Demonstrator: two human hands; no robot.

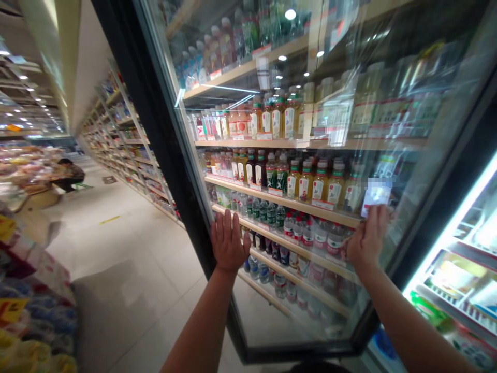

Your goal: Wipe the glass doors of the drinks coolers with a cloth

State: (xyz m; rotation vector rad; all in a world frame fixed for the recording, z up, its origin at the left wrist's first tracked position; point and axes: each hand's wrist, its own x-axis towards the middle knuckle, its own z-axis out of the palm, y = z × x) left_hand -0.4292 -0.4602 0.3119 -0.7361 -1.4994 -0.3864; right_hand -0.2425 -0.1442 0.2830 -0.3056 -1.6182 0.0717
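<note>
A large glass cooler door (330, 171) with a black frame stands swung open in front of me, and bottled drinks on wooden shelves (287, 202) show in it. My left hand (229, 241) lies flat with fingers stretched out against the glass near the door's left frame. My right hand (367, 238) presses on the glass further right and pinches a small white card or label (376, 196) between its fingers.
An open lit cooler compartment (458, 269) with packaged goods is at the right. A long aisle of shelves (124, 150) runs back on the left, where a person (68, 173) crouches by a display. Colourful packaged goods (27, 311) fill the near left.
</note>
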